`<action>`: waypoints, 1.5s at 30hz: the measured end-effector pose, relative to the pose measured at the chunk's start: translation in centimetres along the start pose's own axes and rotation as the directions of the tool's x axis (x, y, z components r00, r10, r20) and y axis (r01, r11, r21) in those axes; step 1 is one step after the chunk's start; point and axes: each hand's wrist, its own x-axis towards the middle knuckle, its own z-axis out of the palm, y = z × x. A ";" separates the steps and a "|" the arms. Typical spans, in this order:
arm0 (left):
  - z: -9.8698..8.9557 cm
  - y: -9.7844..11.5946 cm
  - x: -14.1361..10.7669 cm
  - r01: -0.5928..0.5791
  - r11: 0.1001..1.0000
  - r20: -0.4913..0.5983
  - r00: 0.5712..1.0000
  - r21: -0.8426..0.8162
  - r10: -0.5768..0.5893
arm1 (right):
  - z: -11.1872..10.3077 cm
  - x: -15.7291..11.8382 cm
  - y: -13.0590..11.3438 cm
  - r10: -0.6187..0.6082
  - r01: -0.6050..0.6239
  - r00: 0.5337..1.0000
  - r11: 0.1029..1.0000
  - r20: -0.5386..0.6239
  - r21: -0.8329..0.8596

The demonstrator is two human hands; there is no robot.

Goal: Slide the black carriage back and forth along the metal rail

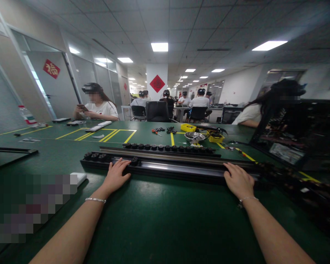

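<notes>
A long black track rail (178, 168) lies crosswise on the green table in front of me. My left hand (116, 176) rests on its left part, fingers stretched over the channel and thumb apart. Near those fingertips a small round black part (134, 160) sits in the channel. Several more black round parts (95, 156) stand in the rail's left end. My right hand (238, 179) lies over the rail's right part with fingers extended; its thumb is mostly hidden. Behind runs a second rail (165, 155), and beyond it a row of black round parts (167, 147).
Farther back are a metal bowl (194, 137), a yellow bin (188, 127) and an orange-handled screwdriver (156, 132). A dark framed panel (297, 135) stands at right. A person (99, 106) sits across at left, another (250, 110) at right. A bottle (27, 116) stands far left.
</notes>
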 end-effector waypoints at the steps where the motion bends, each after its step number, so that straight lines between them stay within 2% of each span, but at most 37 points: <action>1: 0.0 0.2 0.0 0.002 1.000 -0.004 1.000 0.015 -0.002 | 0.0 0.0 0.0 -0.001 0.001 1.000 1.000 -0.006 -0.001; 21: -0.2 1.6 -0.3 0.018 0.995 0.007 1.000 0.095 -0.019 | -0.6 -0.1 -0.4 0.016 -0.016 0.999 1.000 0.035 -0.015; 35: 0.0 2.6 -0.5 0.006 0.986 0.032 0.999 0.168 -0.011 | -0.5 -0.2 -0.5 0.015 -0.015 1.000 1.000 0.001 -0.001; 45: -0.2 2.7 -0.6 -0.003 0.987 0.026 1.000 0.161 -0.002 | -0.6 -0.1 -0.5 0.007 -0.007 1.000 1.000 0.016 0.006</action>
